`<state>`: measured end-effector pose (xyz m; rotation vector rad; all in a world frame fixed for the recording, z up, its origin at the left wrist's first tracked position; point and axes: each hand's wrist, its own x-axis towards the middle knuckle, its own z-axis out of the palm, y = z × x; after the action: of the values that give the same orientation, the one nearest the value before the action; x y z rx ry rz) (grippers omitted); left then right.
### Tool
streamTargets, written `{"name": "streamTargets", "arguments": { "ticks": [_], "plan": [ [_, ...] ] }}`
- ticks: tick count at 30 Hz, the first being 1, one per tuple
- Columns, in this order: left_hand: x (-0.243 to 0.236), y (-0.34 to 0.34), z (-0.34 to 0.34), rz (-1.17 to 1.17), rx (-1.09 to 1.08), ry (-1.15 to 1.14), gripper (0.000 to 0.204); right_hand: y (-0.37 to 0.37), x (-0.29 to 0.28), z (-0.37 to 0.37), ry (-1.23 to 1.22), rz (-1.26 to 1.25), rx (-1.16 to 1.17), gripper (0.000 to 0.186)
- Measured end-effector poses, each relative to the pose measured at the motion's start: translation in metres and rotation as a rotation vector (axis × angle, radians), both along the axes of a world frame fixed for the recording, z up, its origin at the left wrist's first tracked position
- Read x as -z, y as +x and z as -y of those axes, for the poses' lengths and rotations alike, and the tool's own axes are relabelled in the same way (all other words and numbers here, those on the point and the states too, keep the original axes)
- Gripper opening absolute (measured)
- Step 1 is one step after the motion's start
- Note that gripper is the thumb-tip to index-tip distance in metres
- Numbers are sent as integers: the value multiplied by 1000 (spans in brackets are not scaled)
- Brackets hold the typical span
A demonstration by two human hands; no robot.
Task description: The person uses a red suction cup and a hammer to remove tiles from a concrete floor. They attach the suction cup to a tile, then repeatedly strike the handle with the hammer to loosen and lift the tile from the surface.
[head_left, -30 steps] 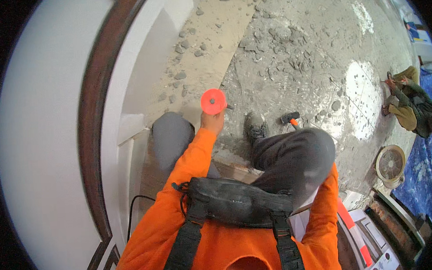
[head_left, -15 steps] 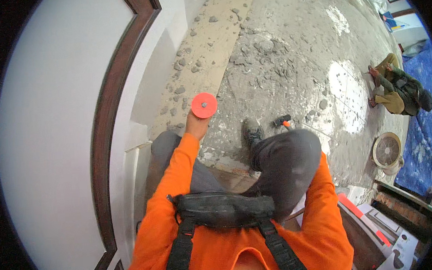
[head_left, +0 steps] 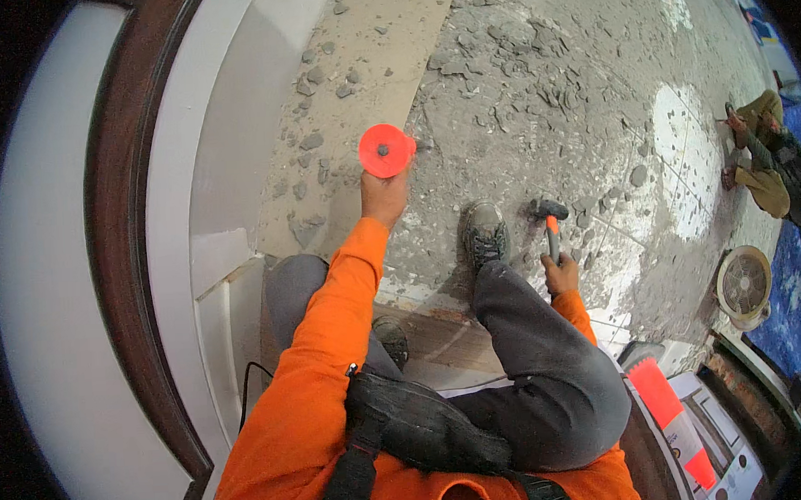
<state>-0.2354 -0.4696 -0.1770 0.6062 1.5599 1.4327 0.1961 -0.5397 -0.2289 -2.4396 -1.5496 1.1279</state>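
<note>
Left hand curled below round guard of one bright-red tool, right hand wrapped around one black-headed, orange-grey-handled hammer, two grey shoes at centre.

In the upper centre-left of the frame, our left fingers hold a chisel; right of centre, beyond our right shoe, our right fingers hold a hammer. Rubble lies on the floor above both. A wall stands at far left; at right, a fan sits below another person, beside a sheet.
</note>
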Motion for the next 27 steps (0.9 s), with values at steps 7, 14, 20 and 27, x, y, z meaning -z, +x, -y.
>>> {"name": "streamTargets", "arguments": {
  "ticks": [7, 14, 20, 27],
  "plan": [
    [13, 4, 7, 126, -200, 15, 20, -62, -104, -61, -2, -258, 108, 36],
    [69, 22, 1, 56, -541, 42, 22, -160, -257, -121, 233, -204, -621, 32],
    [67, 27, 12, -203, -488, 41, 25, -268, -288, -132, 147, -16, -1128, 30],
    [60, 41, 11, -38, -263, -154, 35, -318, -243, -77, 129, -104, -1331, 31]
  ]
}}
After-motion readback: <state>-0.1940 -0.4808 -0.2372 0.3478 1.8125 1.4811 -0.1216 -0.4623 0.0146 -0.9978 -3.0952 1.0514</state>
